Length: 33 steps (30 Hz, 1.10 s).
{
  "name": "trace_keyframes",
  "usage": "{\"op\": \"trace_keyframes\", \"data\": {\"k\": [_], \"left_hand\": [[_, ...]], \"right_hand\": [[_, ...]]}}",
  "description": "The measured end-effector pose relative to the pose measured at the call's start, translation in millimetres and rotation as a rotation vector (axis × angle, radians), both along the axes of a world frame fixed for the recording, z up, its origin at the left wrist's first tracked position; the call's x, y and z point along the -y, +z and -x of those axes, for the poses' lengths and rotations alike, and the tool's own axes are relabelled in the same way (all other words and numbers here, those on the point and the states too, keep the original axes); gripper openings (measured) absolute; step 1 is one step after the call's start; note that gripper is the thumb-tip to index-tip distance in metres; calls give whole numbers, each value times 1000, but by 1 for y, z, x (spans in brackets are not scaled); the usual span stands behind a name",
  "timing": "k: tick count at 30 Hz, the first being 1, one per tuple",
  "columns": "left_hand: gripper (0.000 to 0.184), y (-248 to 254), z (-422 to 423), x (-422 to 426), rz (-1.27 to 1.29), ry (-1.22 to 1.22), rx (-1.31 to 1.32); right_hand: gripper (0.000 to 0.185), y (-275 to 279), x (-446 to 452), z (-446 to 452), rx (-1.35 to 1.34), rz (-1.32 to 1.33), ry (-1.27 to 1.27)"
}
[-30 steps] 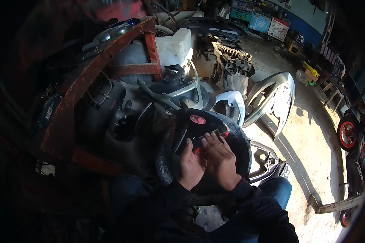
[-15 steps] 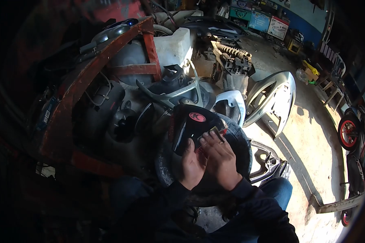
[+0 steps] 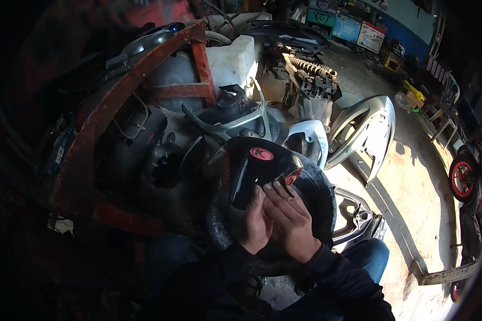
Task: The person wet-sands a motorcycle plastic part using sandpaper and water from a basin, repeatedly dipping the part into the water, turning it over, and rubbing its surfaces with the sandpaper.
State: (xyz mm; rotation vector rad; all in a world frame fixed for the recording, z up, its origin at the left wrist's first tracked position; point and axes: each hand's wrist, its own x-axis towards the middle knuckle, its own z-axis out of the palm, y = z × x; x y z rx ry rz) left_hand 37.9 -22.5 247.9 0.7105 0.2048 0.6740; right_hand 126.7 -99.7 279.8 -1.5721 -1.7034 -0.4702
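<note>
A glossy black plastic panel (image 3: 246, 172) with a round red emblem (image 3: 262, 153) is tilted over a black round tub (image 3: 326, 187) between my knees. My left hand (image 3: 257, 227) grips its near edge, thumb up along the face and the other fingers mostly hidden. Close beside it, my right hand (image 3: 293, 222) presses its fingers together over the panel's near right part. A small, dark, folded piece (image 3: 285, 184) that looks like sandpaper sticks out from between those fingers. A red patch (image 3: 293, 175) shows on the panel's right edge.
On the left stands a red-brown frame (image 3: 85, 139). Behind the tub are a grey-green fairing (image 3: 246, 124), a white-blue part (image 3: 311, 136) and a large silver fairing (image 3: 353, 134). A black plastic part (image 3: 359, 216) lies right. A red-rimmed wheel (image 3: 462, 177) is far right.
My right hand has shifted slightly down across the panel with the folded piece, uncovering more of the red patch. The whole view has moved slightly.
</note>
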Motion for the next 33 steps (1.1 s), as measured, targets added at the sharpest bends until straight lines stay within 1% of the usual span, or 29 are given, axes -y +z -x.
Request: {"op": "trace_keyframes", "data": {"k": [1, 3, 4, 7, 9, 11, 12, 13, 14, 15, 17, 19, 21, 22, 23, 25, 26, 27, 29, 30, 31, 33], "left_hand": [[67, -1, -1, 0, 3, -2, -4], [66, -3, -6, 3, 103, -2, 51], [67, 5, -11, 6, 3, 67, 57], [67, 4, -6, 4, 79, 30, 2], [67, 9, -1, 3, 47, 15, 10], [65, 11, -1, 4, 70, -3, 85], [63, 11, -2, 6, 105, 3, 116], [62, 2, -5, 7, 45, 47, 125], [63, -4, -6, 7, 37, 53, 91], [64, -6, -6, 8, 30, 59, 57], [63, 9, 1, 5, 17, 38, 47], [63, 10, 3, 1, 9, 13, 26], [46, 0, -5, -2, 64, -16, 232], [48, 3, -6, 0, 6, 31, 205], [48, 1, -5, 0, 7, 33, 208], [53, -2, 0, -6, 84, -32, 112], [50, 4, 1, -6, 93, -21, 146], [50, 0, -1, -9, 92, -22, 146], [46, -10, -7, -15, 70, 20, 260], [39, 4, -5, -16, 66, 32, 221], [39, 9, -3, -21, 65, 34, 222], [33, 16, 5, -32, -58, -39, 146]], "right_hand": [[43, 0, -1, -3, -4, 3, -2], [42, 2, -9, -19, -62, 26, -103], [43, -1, -14, -26, -164, 27, -176], [43, -2, -9, -13, -87, 9, -119], [43, 1, -1, -1, -19, 17, -11], [41, 12, -3, -7, -59, 33, -21], [40, 11, -6, -14, -113, 22, -68], [39, 9, -9, -21, -167, 12, -113], [37, 8, -10, -22, -182, 38, -156], [37, 11, -8, -16, -180, 41, -153], [37, 17, -2, 1, -82, 19, 7], [38, 11, -4, 0, -72, 1, 29], [40, 9, -12, -23, -142, 55, -98], [42, 7, -15, -30, -168, 81, -118], [42, 8, -12, -27, -165, 82, -116], [43, 20, -5, -6, -73, 73, 12], [45, 14, -4, -3, -73, 29, 74], [45, 13, -6, -8, -74, 28, 73], [46, 15, -8, -27, -142, 104, -40], [47, 14, -8, -34, -232, 83, -103], [47, 6, -8, -43, -358, 54, -128], [47, 4, -4, -49, -496, 32, -133]]}}
